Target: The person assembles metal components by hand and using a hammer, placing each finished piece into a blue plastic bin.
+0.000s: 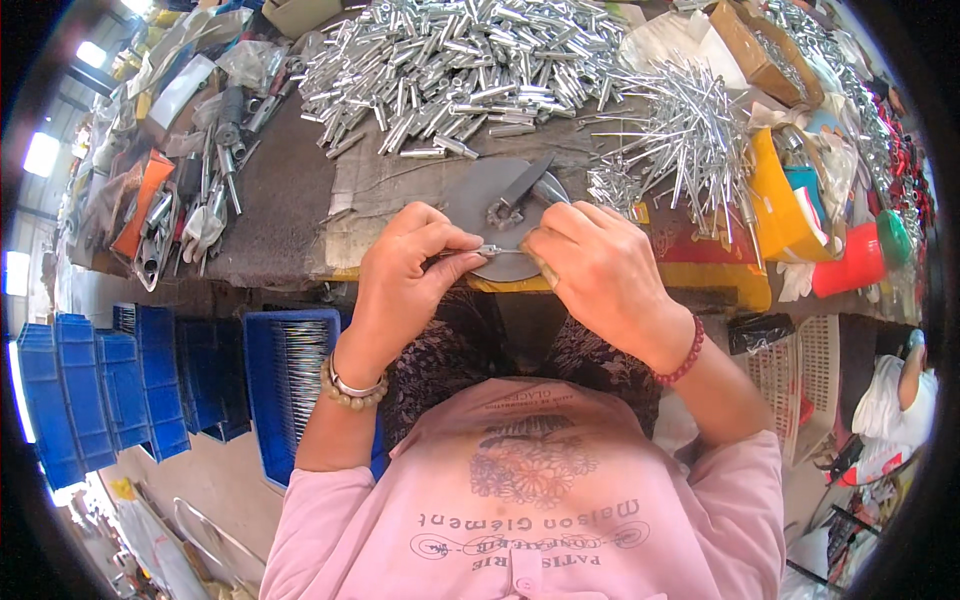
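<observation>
Near the left edge of the bench [275,185] lay an orange strip [143,203], with a crumpled clear bag [250,62] farther back. Toward the far right corner sat an open cardboard box [736,42]. By the right edge, a yellow bin [778,215] stood beside a red tub [848,260] with a green lid [893,238]. Below the left edge were blue crates [75,395]; below the right, a pale basket [820,365].

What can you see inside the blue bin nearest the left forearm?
Thin metal rods lie inside the blue bin. Anything beneath them is covered; the left forearm hides part of the bin's right side.
</observation>
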`<state>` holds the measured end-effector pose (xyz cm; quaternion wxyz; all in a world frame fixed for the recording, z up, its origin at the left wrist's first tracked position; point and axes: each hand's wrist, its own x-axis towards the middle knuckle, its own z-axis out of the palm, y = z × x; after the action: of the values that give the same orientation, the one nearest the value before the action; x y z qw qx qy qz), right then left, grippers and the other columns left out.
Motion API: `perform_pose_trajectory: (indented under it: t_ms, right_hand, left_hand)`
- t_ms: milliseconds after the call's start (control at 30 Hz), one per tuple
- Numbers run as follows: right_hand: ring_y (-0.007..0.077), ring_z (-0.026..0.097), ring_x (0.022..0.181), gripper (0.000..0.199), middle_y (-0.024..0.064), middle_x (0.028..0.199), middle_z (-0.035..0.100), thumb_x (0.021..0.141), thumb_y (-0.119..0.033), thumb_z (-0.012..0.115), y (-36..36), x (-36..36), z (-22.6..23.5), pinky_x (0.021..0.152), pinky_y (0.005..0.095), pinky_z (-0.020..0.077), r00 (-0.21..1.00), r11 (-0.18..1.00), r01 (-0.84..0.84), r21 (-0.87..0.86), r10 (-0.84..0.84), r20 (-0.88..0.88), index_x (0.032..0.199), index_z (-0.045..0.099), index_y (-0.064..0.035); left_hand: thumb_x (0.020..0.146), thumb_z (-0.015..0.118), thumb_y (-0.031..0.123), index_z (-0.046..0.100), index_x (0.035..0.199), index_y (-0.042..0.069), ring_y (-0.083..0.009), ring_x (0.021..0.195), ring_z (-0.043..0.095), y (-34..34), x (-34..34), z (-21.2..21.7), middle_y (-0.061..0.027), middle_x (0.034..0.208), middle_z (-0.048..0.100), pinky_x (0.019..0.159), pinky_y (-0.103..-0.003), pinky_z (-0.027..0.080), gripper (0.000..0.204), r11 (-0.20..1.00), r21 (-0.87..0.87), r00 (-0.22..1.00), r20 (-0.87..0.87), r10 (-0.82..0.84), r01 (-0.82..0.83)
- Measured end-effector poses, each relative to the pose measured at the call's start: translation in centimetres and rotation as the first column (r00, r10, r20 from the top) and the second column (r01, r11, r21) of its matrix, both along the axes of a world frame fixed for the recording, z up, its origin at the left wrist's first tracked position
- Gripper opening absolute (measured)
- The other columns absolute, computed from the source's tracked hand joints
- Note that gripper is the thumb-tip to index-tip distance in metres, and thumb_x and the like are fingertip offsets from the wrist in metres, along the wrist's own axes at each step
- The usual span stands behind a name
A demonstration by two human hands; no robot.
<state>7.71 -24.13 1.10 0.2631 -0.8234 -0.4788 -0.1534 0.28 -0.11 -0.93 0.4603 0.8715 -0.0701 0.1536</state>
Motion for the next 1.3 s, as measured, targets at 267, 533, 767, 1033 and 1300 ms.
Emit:
perform_pose_trajectory:
  t_ms: [267, 533, 767, 1033, 1300]
  right_hand:
    - [0.0261, 0.066, 0.094, 0.008, 0.0057, 0.096, 0.061, 0.083, -0.008, 0.070, 0.7, 0.1, -0.4, 0.083, 0.0399, 0.0549, 0.997, 0.998, -0.034, -0.048, 0.037, 0.062, 0.091, 0.070, -0.0097]
    - [0.0308, 0.074, 0.089, 0.009, 0.0103, 0.097, 0.074, 0.091, -0.006, 0.075, -3.8, 2.2, 0.8, 0.077, 0.0412, 0.0596, 0.968, 0.950, 0.237, 0.202, -0.249, 0.037, 0.099, 0.079, -0.0068]
    - [0.0313, 0.074, 0.090, 0.008, 0.0095, 0.096, 0.072, 0.089, -0.008, 0.079, -8.6, 1.9, 0.2, 0.078, 0.0420, 0.0586, 0.910, 0.929, 0.370, -0.016, -0.366, -0.194, 0.097, 0.078, -0.0062]
    - [0.0289, 0.073, 0.092, 0.009, 0.0078, 0.096, 0.068, 0.086, -0.009, 0.079, -8.0, 3.0, 0.4, 0.080, 0.0436, 0.0599, 0.981, 0.963, 0.195, -0.187, -0.188, 0.057, 0.094, 0.075, -0.0069]
    - [0.0195, 0.073, 0.076, 0.016, 0.0072, 0.094, 0.073, 0.086, 0.003, 0.077, -5.2, 0.8, 1.6, 0.069, 0.0321, 0.0593, 0.906, 0.960, 0.235, 0.150, -0.161, -0.392, 0.101, 0.073, -0.0034]
  left_hand:
    - [0.085, 0.089, 0.002, 0.083, 0.102, 0.003, -0.0200, 0.085, 0.066, 0.0, 0.3, -0.1, -0.0057, 0.093, 0.065, 0.075, -0.032, 0.052, 0.018, 0.999, -0.037, 0.998, -0.051, -0.024, 0.022]
    - [0.086, 0.085, -0.005, 0.081, 0.101, 0.001, -0.0147, 0.091, 0.060, 0.1, 0.0, 0.5, -0.0025, 0.096, 0.060, 0.080, -0.028, 0.047, 0.016, 0.998, -0.056, 0.991, -0.132, -0.035, 0.028]
    - [0.087, 0.087, 0.000, 0.081, 0.100, 0.001, -0.0187, 0.083, 0.066, -0.1, 0.3, 0.3, -0.0060, 0.093, 0.066, 0.074, -0.031, 0.052, 0.015, 0.999, -0.019, 0.998, -0.050, -0.029, 0.028]
    - [0.086, 0.087, 0.001, 0.082, 0.100, 0.002, -0.0187, 0.083, 0.067, 0.0, 0.1, 0.2, -0.0058, 0.093, 0.066, 0.074, -0.031, 0.052, 0.015, 0.999, -0.047, 0.999, -0.041, -0.025, 0.023]
    - [0.087, 0.086, -0.002, 0.081, 0.102, 0.001, -0.0177, 0.089, 0.063, 0.1, -0.1, 0.1, -0.0055, 0.097, 0.063, 0.078, -0.030, 0.050, 0.016, 1.000, -0.003, 0.998, -0.057, -0.016, 0.016]
